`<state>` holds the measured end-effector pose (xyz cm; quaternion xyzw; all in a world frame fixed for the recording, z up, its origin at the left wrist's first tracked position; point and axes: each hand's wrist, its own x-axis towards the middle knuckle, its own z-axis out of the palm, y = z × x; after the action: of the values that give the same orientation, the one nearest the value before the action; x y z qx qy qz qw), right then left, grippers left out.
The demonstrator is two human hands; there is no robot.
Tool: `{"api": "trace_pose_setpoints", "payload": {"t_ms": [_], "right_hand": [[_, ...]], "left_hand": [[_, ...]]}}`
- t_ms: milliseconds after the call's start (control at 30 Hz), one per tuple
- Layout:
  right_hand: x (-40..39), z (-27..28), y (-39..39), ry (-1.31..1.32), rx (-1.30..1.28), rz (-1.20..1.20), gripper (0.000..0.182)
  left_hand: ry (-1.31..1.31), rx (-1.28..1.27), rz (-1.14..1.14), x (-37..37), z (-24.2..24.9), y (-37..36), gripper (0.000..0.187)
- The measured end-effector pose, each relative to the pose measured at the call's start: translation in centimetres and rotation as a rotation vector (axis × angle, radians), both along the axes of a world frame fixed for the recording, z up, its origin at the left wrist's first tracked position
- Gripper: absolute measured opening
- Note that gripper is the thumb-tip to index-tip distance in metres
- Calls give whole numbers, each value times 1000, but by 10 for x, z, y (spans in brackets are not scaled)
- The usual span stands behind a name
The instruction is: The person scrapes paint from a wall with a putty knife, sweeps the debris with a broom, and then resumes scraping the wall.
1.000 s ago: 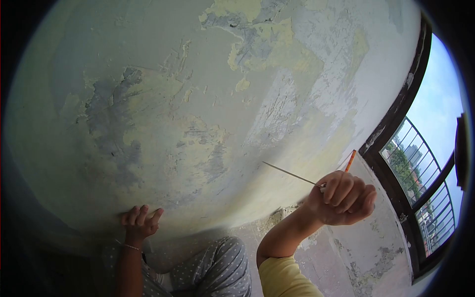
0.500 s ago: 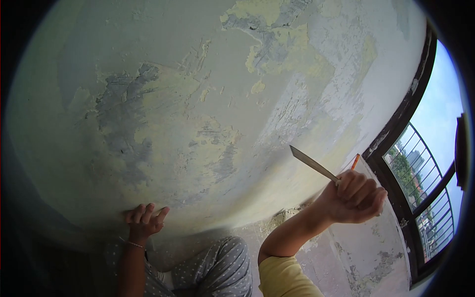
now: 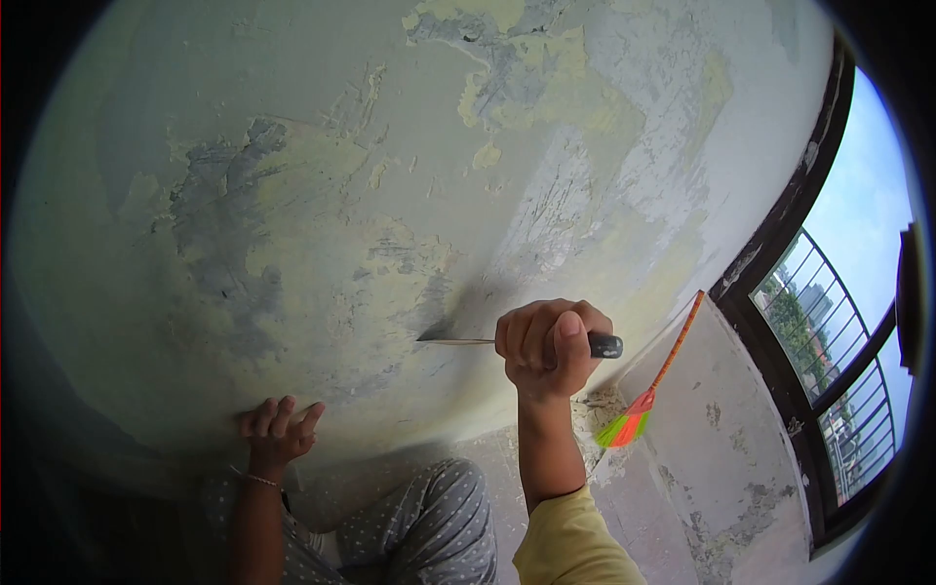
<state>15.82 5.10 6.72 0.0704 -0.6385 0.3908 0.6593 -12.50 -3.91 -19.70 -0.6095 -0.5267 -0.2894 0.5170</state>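
Note:
My right hand (image 3: 551,349) is closed in a fist around the dark handle of a scraper (image 3: 458,341). The blade points left, and its tip is right at the wall (image 3: 390,210), beside a grey patch. Paint on this wall is peeling, with yellowish, white and grey areas showing. At the lower left, my left hand (image 3: 281,429) rests against the wall with its fingers spread and holds nothing. A thin bracelet circles that wrist.
A small broom (image 3: 629,421) with green and orange bristles leans in the corner at right, its orange handle upward. Beyond it a dark-framed window (image 3: 760,253) with railings outside fills the right side. My knee in dotted trousers (image 3: 439,517) is close below the wall.
My right hand has swung left with the scraper, bringing its tip to the wall and uncovering the broom. The left hand stays in place. The view has shifted slightly.

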Motion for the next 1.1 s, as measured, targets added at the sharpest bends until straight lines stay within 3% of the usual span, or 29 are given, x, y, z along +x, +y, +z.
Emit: {"api": "trace_pose_setpoints", "payload": {"t_ms": [67, 167, 233, 300, 367, 400, 433, 500, 567, 633, 700, 767, 833, 867, 967, 1033, 1100], "right_hand": [[6, 11, -21, 39, 202, -60, 44], [41, 34, -38, 267, 338, 145, 40], [46, 36, -35, 345, 341, 110, 41], [16, 17, -8, 120, 177, -99, 42], [-6, -17, 5, 24, -59, 85, 42], [-3, -16, -7, -26, 44, 26, 42], [-1, -4, -24, 16, 167, -66, 43], [26, 17, -46, 249, 273, 88, 42], [46, 31, -61, 424, 396, 27, 45], [38, 30, -51, 354, 356, 3, 46], [-1, 5, -18, 34, 160, -142, 47], [-13, -32, 10, -115, -200, 82, 46], [-4, -26, -4, -112, -78, 62, 46], [2, -16, -17, -98, 112, -61, 45], [24, 12, -52, 40, 355, 60, 43], [25, 7, -55, 244, 360, 91, 43], [-4, -4, -26, 53, 261, -81, 43]], "left_hand": [[0, 14, 1, -1, 1, 4, 36], [-10, -8, 7, 2, -1, -2, 36], [-10, -14, 2, -2, 1, -1, 36], [0, 13, 25, 1, -3, 0, 36], [-8, 9, 12, 4, -4, -1, 36], [-7, 14, 12, 1, -2, 1, 36], [-4, 25, 24, -3, 0, 6, 36], [22, 18, -20, -2, -4, 3, 34], [28, 5, -10, -2, -4, 1, 33], [39, 9, -9, -3, -3, 1, 33], [-13, 28, 12, 0, -3, 3, 37], [-15, 26, 14, 2, -3, 2, 37], [-16, 30, 32, -2, -2, 4, 37], [-19, 29, 22, -2, -3, 6, 37], [-21, 3, 20, 1, -6, 1, 36], [-11, -2, 20, -2, -4, 3, 36], [-37, 22, -11, 0, -5, 4, 35]]}}
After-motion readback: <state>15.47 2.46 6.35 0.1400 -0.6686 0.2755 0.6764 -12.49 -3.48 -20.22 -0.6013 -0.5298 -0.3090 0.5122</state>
